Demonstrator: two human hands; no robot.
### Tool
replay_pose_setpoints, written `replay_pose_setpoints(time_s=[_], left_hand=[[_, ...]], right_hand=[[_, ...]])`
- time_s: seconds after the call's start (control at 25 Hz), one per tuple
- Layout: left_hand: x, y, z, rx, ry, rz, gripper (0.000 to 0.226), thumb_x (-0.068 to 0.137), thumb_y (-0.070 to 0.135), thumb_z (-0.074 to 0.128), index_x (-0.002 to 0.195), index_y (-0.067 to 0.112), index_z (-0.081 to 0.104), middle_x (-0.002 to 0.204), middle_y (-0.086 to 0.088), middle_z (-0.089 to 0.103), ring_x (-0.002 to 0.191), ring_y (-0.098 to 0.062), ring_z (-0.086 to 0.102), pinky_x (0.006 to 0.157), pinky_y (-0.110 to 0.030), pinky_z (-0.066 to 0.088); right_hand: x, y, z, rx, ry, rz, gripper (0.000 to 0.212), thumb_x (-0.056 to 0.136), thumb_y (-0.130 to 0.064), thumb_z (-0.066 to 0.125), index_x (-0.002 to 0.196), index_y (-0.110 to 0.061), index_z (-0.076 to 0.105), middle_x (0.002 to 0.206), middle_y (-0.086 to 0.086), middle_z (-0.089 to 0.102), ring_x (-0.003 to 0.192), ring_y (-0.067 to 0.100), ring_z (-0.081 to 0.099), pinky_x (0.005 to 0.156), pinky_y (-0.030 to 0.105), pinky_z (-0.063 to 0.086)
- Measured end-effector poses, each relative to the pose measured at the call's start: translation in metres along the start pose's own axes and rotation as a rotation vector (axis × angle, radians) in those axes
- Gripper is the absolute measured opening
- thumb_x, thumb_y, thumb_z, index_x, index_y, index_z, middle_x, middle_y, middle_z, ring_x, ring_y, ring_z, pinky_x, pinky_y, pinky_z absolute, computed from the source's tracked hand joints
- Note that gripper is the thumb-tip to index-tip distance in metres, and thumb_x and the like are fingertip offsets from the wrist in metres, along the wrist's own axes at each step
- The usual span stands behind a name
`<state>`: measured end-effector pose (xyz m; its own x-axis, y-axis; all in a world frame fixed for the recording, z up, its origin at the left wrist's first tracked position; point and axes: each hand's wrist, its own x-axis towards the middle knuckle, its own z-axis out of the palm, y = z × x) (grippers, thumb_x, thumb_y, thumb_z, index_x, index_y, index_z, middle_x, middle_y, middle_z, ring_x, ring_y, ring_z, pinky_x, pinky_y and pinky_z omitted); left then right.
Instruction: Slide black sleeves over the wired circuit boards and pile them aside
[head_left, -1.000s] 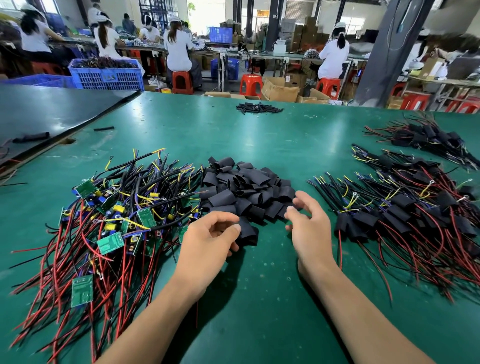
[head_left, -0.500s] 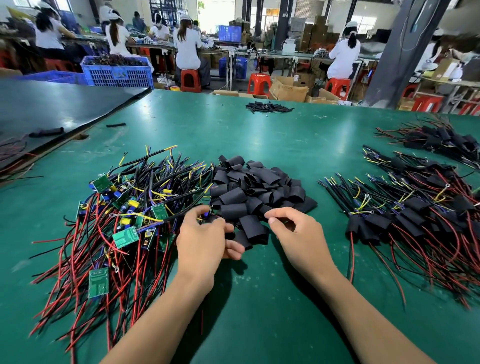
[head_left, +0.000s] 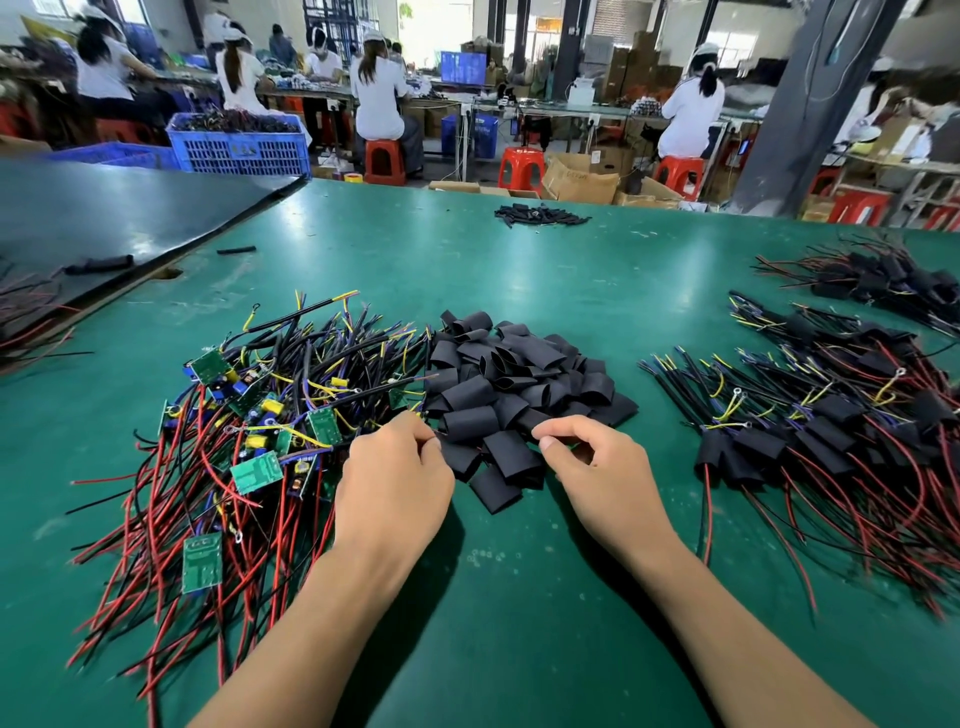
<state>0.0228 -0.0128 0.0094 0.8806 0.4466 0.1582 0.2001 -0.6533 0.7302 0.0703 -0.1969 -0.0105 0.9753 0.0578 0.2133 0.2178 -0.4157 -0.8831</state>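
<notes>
While both of my bare hands work at the near edge of the piles, my left hand sits lower centre of the frame. Its fingers curl down where the tangle of bare wired circuit boards, at lower left, meets the heap of black sleeves in the centre. Those fingertips are buried, so I cannot tell what they hold. My right hand, just right of centre, has thumb and forefinger nipped together on the end of one black sleeve at the front of the heap. The finished, sleeved boards lie well apart at right on the green table.

Trouble, as I judge it, lies in the tangle. The red and black leads cross thickly, so lifting one board could drag its neighbours along or scatter the sleeves beside them. The sleeves overlap too, so my pinch may lift two.

Compared with a second ago, my right fingers were then straight and spread between the heap and the finished pile. They have since come in and closed. My left hand has edged up toward the wires. All three piles look unchanged.
</notes>
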Motion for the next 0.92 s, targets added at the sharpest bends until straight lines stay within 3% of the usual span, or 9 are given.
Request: replay_pose_setpoints(time_s=[0.2, 0.32, 0.48, 0.68, 0.8, 0.92], left_hand=[[0.002, -0.003, 0.003, 0.041, -0.016, 0.029, 0.027, 0.095, 0.024, 0.05, 0.121, 0.021, 0.057, 0.085, -0.014, 0.068, 0.083, -0.038, 0.061, 0.077, -0.045, 0.053], [0.006, -0.007, 0.003, 0.061, 0.013, 0.0, 0.017, 0.095, 0.02, 0.048, 0.109, 0.017, 0.057, 0.088, -0.013, 0.066, 0.083, -0.037, 0.059, 0.075, -0.044, 0.052], [0.007, -0.008, 0.004, -0.084, 0.082, 0.12, 0.011, 0.097, 0.018, 0.051, 0.092, 0.022, 0.061, 0.071, -0.005, 0.066, 0.058, -0.023, 0.056, 0.062, -0.038, 0.05], [0.003, 0.001, 0.008, -0.221, 0.168, 0.344, 0.012, 0.1, 0.022, 0.055, 0.104, 0.026, 0.065, 0.086, 0.011, 0.072, 0.063, 0.0, 0.056, 0.062, -0.012, 0.041], [-0.005, 0.007, 0.011, -0.287, 0.132, 0.453, 0.019, 0.1, 0.026, 0.05, 0.112, 0.025, 0.065, 0.099, 0.011, 0.074, 0.081, -0.004, 0.066, 0.078, -0.027, 0.051], [-0.018, 0.018, 0.015, -0.295, 0.09, 0.575, 0.021, 0.099, 0.027, 0.048, 0.115, 0.032, 0.06, 0.098, 0.014, 0.071, 0.083, -0.008, 0.065, 0.076, -0.032, 0.051]], right_hand=[[0.0, 0.0, 0.001, -0.007, 0.0, -0.009, 0.016, 0.091, -0.015, 0.065, 0.088, -0.028, 0.075, 0.071, -0.023, 0.067, 0.056, -0.002, 0.05, 0.054, 0.008, 0.037], [0.0, 0.0, 0.001, -0.012, -0.002, -0.014, 0.016, 0.091, -0.015, 0.065, 0.088, -0.028, 0.075, 0.067, -0.026, 0.065, 0.054, -0.001, 0.049, 0.053, 0.008, 0.037], [-0.001, -0.001, 0.001, -0.018, 0.003, -0.016, 0.016, 0.091, -0.016, 0.066, 0.087, -0.029, 0.075, 0.075, -0.022, 0.069, 0.056, -0.001, 0.05, 0.056, 0.008, 0.039], [0.0, -0.003, 0.001, -0.033, 0.002, -0.038, 0.014, 0.09, -0.015, 0.068, 0.09, -0.027, 0.076, 0.076, -0.025, 0.069, 0.065, -0.005, 0.056, 0.06, 0.005, 0.038], [-0.002, -0.008, 0.002, -0.002, -0.016, -0.117, 0.016, 0.087, -0.017, 0.075, 0.099, -0.027, 0.076, 0.094, -0.018, 0.073, 0.079, -0.008, 0.062, 0.072, 0.005, 0.04], [-0.005, -0.017, 0.005, 0.144, -0.145, -0.192, 0.023, 0.088, -0.017, 0.075, 0.107, -0.029, 0.075, 0.094, -0.014, 0.074, 0.079, -0.003, 0.063, 0.075, 0.011, 0.046]])
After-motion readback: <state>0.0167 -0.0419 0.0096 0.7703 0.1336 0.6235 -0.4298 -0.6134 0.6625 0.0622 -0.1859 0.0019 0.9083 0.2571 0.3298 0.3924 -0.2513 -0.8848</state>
